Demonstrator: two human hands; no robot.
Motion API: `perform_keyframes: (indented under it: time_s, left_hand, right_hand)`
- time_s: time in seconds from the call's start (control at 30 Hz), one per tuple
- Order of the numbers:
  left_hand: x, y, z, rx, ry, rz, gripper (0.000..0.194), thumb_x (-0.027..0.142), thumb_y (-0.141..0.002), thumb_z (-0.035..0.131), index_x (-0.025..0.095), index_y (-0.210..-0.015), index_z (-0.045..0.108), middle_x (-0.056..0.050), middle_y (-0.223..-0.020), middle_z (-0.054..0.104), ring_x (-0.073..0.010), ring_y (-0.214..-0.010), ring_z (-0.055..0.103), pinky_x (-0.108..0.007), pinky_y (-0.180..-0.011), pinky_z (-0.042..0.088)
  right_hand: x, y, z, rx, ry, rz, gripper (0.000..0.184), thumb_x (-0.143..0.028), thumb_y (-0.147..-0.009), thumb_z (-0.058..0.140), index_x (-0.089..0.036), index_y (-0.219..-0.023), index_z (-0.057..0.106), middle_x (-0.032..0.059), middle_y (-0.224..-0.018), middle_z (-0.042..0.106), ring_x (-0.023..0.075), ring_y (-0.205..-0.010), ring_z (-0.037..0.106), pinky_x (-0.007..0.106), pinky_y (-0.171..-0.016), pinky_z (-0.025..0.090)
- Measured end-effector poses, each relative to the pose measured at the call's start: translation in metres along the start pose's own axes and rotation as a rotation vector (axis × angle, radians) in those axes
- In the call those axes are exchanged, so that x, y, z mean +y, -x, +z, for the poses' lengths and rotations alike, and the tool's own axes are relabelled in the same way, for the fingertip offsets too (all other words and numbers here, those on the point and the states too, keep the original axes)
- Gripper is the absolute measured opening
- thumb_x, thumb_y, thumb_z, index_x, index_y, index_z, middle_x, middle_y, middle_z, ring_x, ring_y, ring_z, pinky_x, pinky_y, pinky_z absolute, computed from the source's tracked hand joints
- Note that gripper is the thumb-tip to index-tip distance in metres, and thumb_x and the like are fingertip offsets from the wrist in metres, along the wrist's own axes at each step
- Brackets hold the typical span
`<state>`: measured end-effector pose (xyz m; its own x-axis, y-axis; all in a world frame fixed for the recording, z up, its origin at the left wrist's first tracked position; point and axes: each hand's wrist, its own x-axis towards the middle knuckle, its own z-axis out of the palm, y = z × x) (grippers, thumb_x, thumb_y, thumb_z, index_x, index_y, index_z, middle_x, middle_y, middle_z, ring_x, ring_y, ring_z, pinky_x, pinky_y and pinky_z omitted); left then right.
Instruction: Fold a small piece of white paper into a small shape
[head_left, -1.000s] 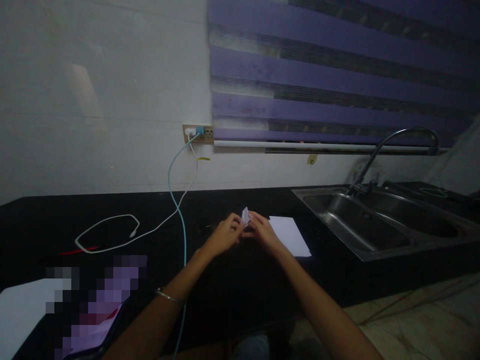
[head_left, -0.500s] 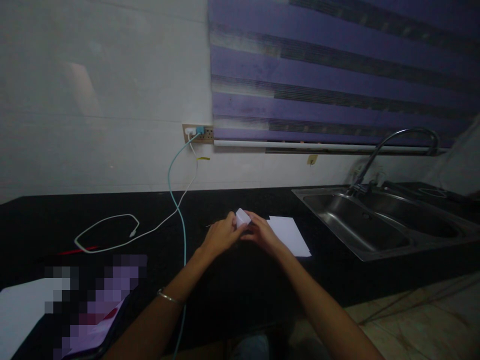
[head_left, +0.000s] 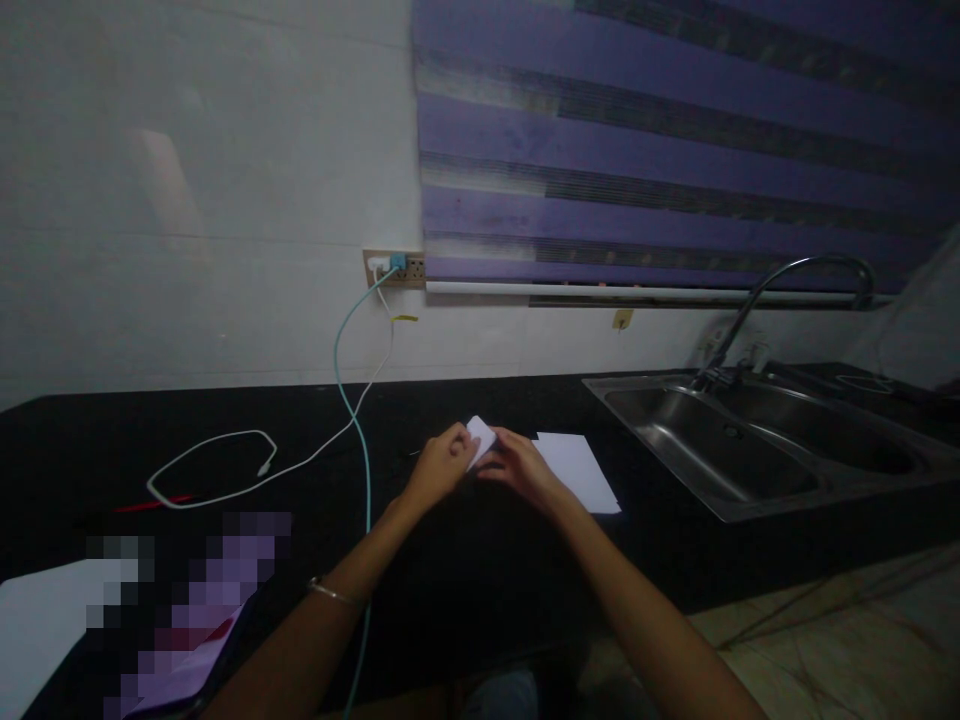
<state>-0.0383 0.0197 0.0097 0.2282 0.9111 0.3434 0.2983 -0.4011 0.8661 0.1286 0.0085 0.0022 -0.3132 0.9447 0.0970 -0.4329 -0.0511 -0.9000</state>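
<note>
A small piece of folded white paper (head_left: 481,440) is held just above the black countertop, between my two hands. My left hand (head_left: 442,462) pinches its left side, thumb on the near face. From the right, my right hand (head_left: 520,465) has its fingertips closed on the paper's other edge. The fingers cover part of the paper, so its full shape is hidden. White paper sheets (head_left: 576,472) lie on the counter just right of my right hand.
A teal cable (head_left: 366,480) runs from the wall outlet (head_left: 411,269) down beneath my left forearm. A white cable (head_left: 217,500) loops at left, near a red pen-like item (head_left: 154,503). A blurred-out device (head_left: 195,650) lies front left; a steel double sink (head_left: 720,450) is at right.
The folded paper has turned in my fingers and now shows a flatter, longer face. My left thumb has shifted on it; both forearms stay nearly in place.
</note>
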Motion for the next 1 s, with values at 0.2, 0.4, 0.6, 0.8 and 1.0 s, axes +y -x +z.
perform_keyframes:
  time_s: [0.2,0.4,0.6,0.8,1.0]
  left_hand:
    - [-0.008,-0.004,0.003,0.0,0.076,0.006,0.031,0.041,-0.075,0.065,0.019,-0.092,0.052,0.005,-0.062,0.059,-0.01,-0.05,0.053,-0.019,-0.049,0.037]
    - [-0.015,-0.007,0.006,-0.057,0.145,0.016,0.043,0.04,-0.073,0.071,0.017,-0.106,0.055,0.001,-0.072,0.063,-0.0115,-0.057,0.06,-0.02,-0.052,0.044]
    - [-0.015,-0.008,0.006,-0.094,0.298,-0.054,0.038,0.038,-0.073,0.071,0.015,-0.1,0.058,-0.001,-0.072,0.065,-0.0133,-0.057,0.064,-0.022,-0.052,0.048]
    - [-0.008,-0.007,0.004,-0.103,0.34,-0.067,0.033,0.036,-0.071,0.074,0.015,-0.09,0.058,-0.001,-0.07,0.068,-0.0138,-0.057,0.065,-0.022,-0.052,0.049]
    - [-0.004,-0.006,0.005,-0.1,0.336,-0.073,0.031,0.035,-0.071,0.074,0.015,-0.088,0.056,-0.002,-0.07,0.068,-0.013,-0.057,0.063,-0.021,-0.05,0.048]
  right_hand:
    - [0.002,-0.001,0.001,0.115,0.076,-0.067,0.034,-0.027,-0.068,0.078,-0.018,-0.098,0.066,0.003,-0.085,0.065,0.0155,-0.078,0.063,0.032,-0.074,0.055]
    - [0.001,-0.003,0.0,0.162,0.029,-0.105,0.032,-0.028,-0.068,0.078,-0.018,-0.096,0.068,0.0043,-0.092,0.065,0.0164,-0.082,0.063,0.036,-0.08,0.055]
    - [0.002,-0.002,-0.001,0.157,0.09,-0.077,0.035,-0.034,-0.07,0.077,-0.02,-0.101,0.068,0.0059,-0.1,0.065,0.0182,-0.087,0.064,0.033,-0.076,0.055]
    - [0.003,-0.001,-0.006,0.103,0.281,-0.071,0.039,-0.04,-0.078,0.069,-0.022,-0.113,0.065,0.0053,-0.094,0.066,0.0131,-0.073,0.062,0.023,-0.06,0.048]
    - [0.004,-0.001,-0.006,-0.017,0.351,-0.027,0.038,-0.045,-0.084,0.06,-0.021,-0.113,0.065,0.005,-0.084,0.066,0.0148,-0.073,0.06,0.021,-0.055,0.04]
